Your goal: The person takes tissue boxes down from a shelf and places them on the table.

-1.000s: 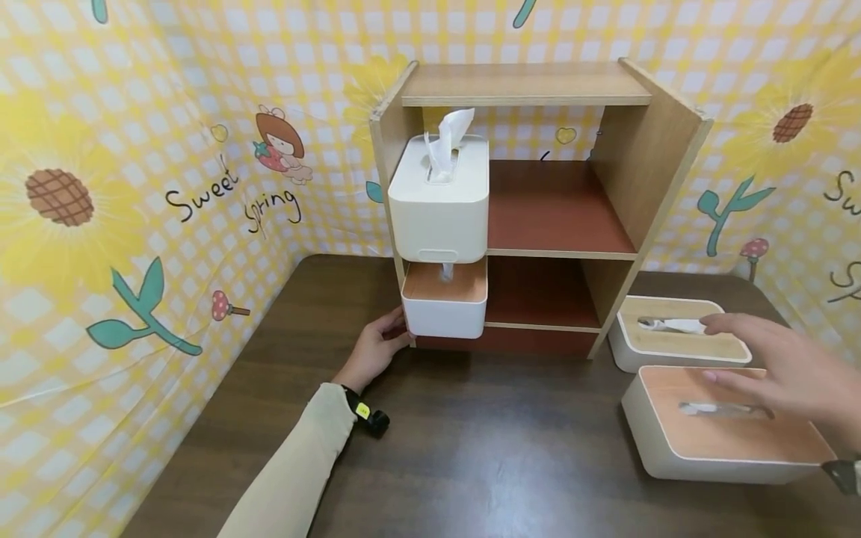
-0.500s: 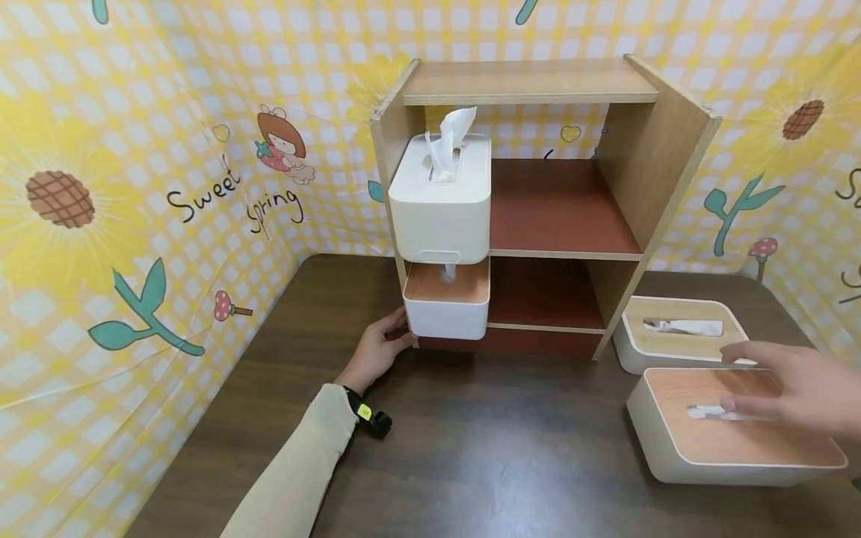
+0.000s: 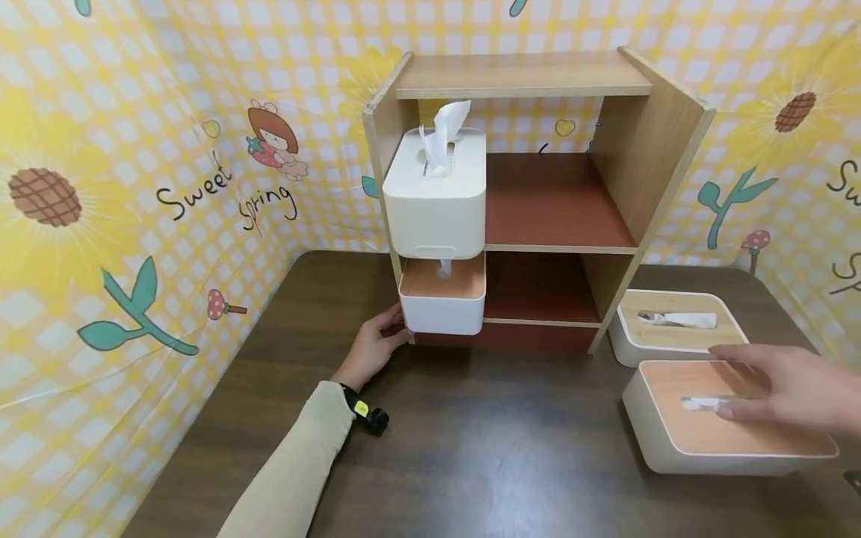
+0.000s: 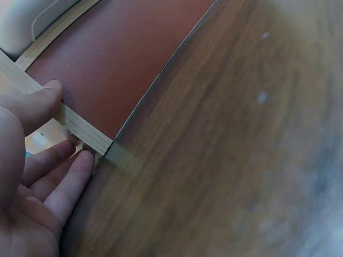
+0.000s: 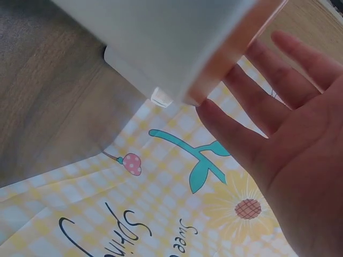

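Note:
My left hand (image 3: 370, 347) pinches the lower front edge of the left side panel of a wooden shelf unit (image 3: 525, 75). In the left wrist view the thumb (image 4: 43, 104) lies on the panel's inner side and the fingers on its outer side. Over a white tissue box with a pinkish wood lid (image 3: 699, 433) is my right hand (image 3: 787, 385), fingers spread and fairly straight. In the right wrist view its fingertips are right at the lid's edge. Behind that box lies another tissue box (image 3: 625, 336) with a paler wood lid.
A cream tissue box (image 3: 440, 217) with a tissue sticking up stands on the unit's upper left shelf. Below it, a white box with a wood lid (image 3: 444, 314) juts out at the front. Yellow checked cloth (image 3: 323, 149) backs the dark wooden table (image 3: 471, 448).
My right hand has drawn back from the far tissue box and come lower over the near one. The left hand has kept its place on the panel, and the boxes have not moved.

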Action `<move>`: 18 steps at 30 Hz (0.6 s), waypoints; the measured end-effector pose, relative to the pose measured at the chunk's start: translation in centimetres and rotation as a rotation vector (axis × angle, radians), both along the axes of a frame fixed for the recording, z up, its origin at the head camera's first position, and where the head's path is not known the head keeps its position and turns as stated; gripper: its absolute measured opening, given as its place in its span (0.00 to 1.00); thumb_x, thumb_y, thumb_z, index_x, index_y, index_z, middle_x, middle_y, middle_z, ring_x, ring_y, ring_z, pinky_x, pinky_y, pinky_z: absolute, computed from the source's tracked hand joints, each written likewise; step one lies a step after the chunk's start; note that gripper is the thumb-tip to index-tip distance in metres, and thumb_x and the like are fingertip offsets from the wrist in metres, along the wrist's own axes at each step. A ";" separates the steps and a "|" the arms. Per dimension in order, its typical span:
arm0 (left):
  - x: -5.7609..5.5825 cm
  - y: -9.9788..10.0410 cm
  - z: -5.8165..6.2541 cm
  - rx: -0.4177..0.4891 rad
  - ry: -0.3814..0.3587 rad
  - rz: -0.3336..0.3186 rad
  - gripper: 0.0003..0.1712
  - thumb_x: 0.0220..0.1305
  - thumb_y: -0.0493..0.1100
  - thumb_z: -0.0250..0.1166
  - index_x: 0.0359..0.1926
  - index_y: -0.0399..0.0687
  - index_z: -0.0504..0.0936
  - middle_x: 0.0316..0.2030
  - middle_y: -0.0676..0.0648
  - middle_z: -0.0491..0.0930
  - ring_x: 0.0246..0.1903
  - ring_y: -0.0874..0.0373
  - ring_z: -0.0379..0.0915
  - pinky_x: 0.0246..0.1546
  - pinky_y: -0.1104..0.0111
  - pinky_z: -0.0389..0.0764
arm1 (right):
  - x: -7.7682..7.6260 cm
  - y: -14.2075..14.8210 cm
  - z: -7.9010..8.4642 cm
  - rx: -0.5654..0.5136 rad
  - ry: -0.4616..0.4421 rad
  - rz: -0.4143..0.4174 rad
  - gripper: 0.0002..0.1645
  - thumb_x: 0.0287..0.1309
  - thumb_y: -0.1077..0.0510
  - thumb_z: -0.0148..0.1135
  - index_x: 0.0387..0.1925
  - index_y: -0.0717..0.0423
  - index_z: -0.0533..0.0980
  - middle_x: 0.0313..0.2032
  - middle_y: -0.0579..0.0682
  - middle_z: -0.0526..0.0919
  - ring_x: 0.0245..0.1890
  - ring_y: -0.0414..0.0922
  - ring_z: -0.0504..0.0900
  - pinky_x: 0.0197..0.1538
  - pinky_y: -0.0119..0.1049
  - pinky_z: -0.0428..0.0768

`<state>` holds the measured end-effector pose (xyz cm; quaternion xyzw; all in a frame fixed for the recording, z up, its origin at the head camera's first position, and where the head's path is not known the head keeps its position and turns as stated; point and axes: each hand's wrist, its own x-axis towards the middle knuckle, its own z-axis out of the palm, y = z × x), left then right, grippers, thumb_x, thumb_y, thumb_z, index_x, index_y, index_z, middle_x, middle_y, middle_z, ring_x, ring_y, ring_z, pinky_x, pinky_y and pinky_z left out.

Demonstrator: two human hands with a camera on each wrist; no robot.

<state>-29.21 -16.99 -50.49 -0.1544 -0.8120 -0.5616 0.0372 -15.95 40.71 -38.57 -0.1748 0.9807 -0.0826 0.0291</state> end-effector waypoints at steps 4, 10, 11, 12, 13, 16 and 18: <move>0.0 0.0 0.3 0.001 -0.004 -0.004 0.33 0.65 0.41 0.67 0.69 0.47 0.69 0.55 0.46 0.79 0.56 0.55 0.72 0.53 0.56 0.73 | 0.0 -0.1 0.1 -0.007 0.020 0.010 0.48 0.45 0.35 0.74 0.55 0.68 0.75 0.51 0.66 0.79 0.51 0.67 0.76 0.48 0.60 0.72; 0.1 0.1 0.3 -0.005 -0.023 0.007 0.33 0.65 0.41 0.67 0.69 0.47 0.69 0.55 0.46 0.79 0.55 0.56 0.73 0.51 0.59 0.74 | 0.0 -0.2 0.1 -0.004 0.004 0.004 0.48 0.45 0.36 0.74 0.53 0.72 0.75 0.50 0.66 0.79 0.50 0.67 0.76 0.48 0.60 0.72; 0.1 0.1 0.3 -0.005 -0.026 0.008 0.33 0.65 0.41 0.67 0.69 0.48 0.69 0.55 0.46 0.79 0.55 0.56 0.73 0.51 0.59 0.74 | 0.1 -0.1 0.1 -0.002 0.003 0.002 0.48 0.45 0.35 0.74 0.53 0.71 0.76 0.50 0.66 0.79 0.50 0.66 0.76 0.48 0.60 0.73; 0.1 0.1 0.2 -0.006 -0.028 0.009 0.33 0.65 0.41 0.67 0.69 0.48 0.69 0.55 0.46 0.79 0.55 0.56 0.73 0.51 0.59 0.74 | 0.1 -0.1 0.1 0.000 0.000 0.001 0.48 0.45 0.35 0.74 0.53 0.71 0.76 0.50 0.66 0.79 0.50 0.66 0.76 0.48 0.60 0.73; 0.1 0.1 0.2 -0.005 -0.028 0.009 0.33 0.65 0.41 0.67 0.69 0.47 0.69 0.55 0.46 0.79 0.55 0.56 0.73 0.51 0.59 0.74 | 0.1 -0.1 0.1 0.003 -0.001 0.002 0.48 0.45 0.35 0.74 0.52 0.71 0.76 0.50 0.66 0.79 0.50 0.66 0.76 0.47 0.60 0.73; 0.2 0.2 0.3 -0.001 -0.029 0.004 0.33 0.65 0.41 0.67 0.69 0.47 0.69 0.55 0.46 0.79 0.55 0.55 0.73 0.51 0.58 0.75 | 0.2 -0.1 0.0 0.008 0.000 0.001 0.48 0.45 0.34 0.73 0.53 0.70 0.76 0.50 0.65 0.79 0.49 0.66 0.76 0.47 0.60 0.73; 0.2 0.2 0.3 0.000 -0.025 0.000 0.33 0.65 0.41 0.67 0.69 0.47 0.69 0.56 0.46 0.79 0.55 0.55 0.73 0.51 0.58 0.74 | 0.3 0.0 0.0 0.012 -0.004 -0.001 0.49 0.46 0.32 0.72 0.54 0.70 0.76 0.51 0.66 0.79 0.50 0.67 0.76 0.47 0.61 0.72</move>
